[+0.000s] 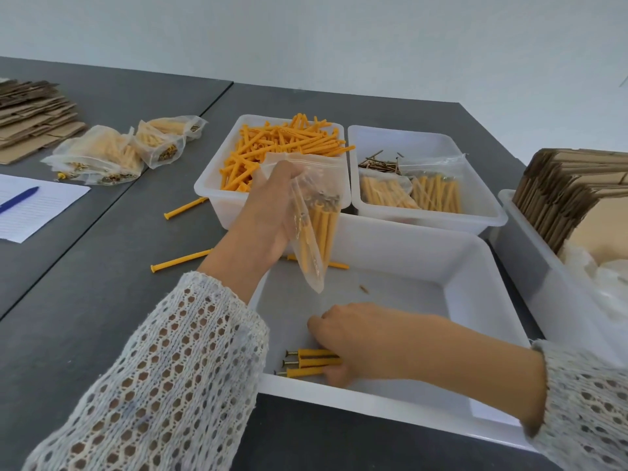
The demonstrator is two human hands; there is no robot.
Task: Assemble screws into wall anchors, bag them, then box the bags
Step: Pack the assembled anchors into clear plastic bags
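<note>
Now we hold the zip bag [311,229] at 12 o'clock, left hand [268,212] gripping its mouth; it is limp and slick. Our right hand [353,345] pinches 3 assembled anchors [311,362] at 6 o'clock in the white tray [469,266]: light, stiff, best gripped mid-shaft.

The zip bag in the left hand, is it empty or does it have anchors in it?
Partly filled: the zip bag, held by the left hand, shows several orange anchors with screws inside.
</note>
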